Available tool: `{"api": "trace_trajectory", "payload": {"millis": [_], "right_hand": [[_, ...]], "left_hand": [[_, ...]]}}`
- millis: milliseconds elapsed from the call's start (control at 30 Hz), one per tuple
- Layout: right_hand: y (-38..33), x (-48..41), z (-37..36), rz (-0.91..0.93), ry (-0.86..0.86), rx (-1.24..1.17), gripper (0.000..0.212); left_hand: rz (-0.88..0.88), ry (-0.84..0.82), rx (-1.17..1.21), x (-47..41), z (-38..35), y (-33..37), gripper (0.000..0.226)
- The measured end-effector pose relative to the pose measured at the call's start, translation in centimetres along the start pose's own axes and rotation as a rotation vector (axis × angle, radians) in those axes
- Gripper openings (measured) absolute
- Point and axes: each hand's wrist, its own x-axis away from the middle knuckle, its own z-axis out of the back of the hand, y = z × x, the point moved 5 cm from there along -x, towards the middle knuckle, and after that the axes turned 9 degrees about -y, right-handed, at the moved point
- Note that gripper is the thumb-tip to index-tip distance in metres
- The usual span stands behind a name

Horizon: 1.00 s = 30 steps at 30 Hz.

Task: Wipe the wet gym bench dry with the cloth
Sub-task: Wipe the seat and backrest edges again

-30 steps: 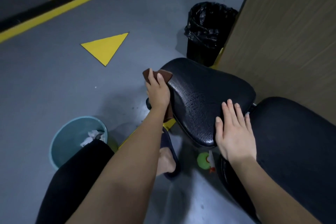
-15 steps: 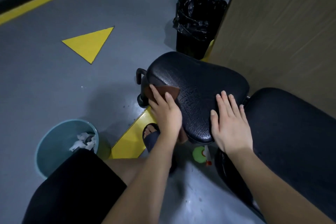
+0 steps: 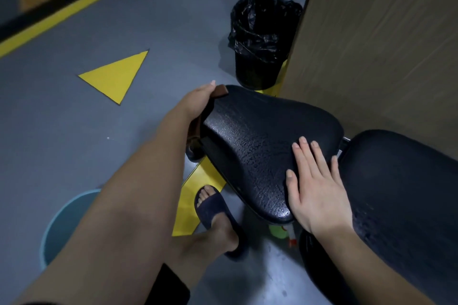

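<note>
The gym bench has a black, cracked seat pad [image 3: 262,141] and a second black pad [image 3: 406,195] to its right. My left hand [image 3: 195,104] grips a brown cloth [image 3: 219,91] and presses it against the seat pad's far left edge; part of the cloth hangs down beside the pad. My right hand [image 3: 314,186] lies flat, fingers spread, on the seat pad's near right corner, beside the gap between the two pads.
A black bin with a bag liner [image 3: 260,39] stands beyond the bench next to a wooden panel [image 3: 386,39]. A light blue bucket [image 3: 64,220] is at lower left. A green spray bottle [image 3: 280,231] lies under the seat. My sandalled foot [image 3: 215,210] rests on the grey floor.
My left hand has slid the cloth from the seat pad's near left top surface out to its far left edge. My right hand has stayed flat on the pad.
</note>
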Motion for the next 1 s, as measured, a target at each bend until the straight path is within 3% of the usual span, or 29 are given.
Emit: {"api": "trace_trajectory", "payload": {"millis": [100, 267, 333, 467, 600, 767, 1000], "right_hand": [[-0.1, -0.2, 0.1, 0.004, -0.011, -0.01, 0.062], [-0.2, -0.2, 0.3, -0.002, -0.02, -0.016, 0.063], [-0.3, -0.1, 0.4, -0.001, -0.023, -0.019, 0.063], [-0.3, 0.0, 0.5, 0.004, -0.013, -0.023, 0.063], [-0.3, -0.1, 0.2, 0.009, 0.011, -0.016, 0.063], [0.0, -0.6, 0.0, 0.023, 0.008, -0.015, 0.064], [-0.2, -1.3, 0.6, 0.033, -0.039, -0.044, 0.069]], "left_hand": [[-0.032, 0.053, 0.009, 0.9, -0.2, 0.3, 0.059], [-0.2, 0.279, -0.21, 5.7, -1.3, -0.1, 0.043], [-0.175, 0.333, -0.262, 7.8, -2.4, -1.1, 0.045], [-0.134, 0.367, -0.251, 9.3, -3.8, -3.6, 0.057], [-0.162, 0.362, -0.329, 5.9, -2.0, -1.6, 0.055], [-0.128, 0.151, -0.568, 1.1, -1.8, 4.0, 0.061], [-0.031, -0.282, -0.832, -4.5, -9.3, 10.8, 0.1]]}}
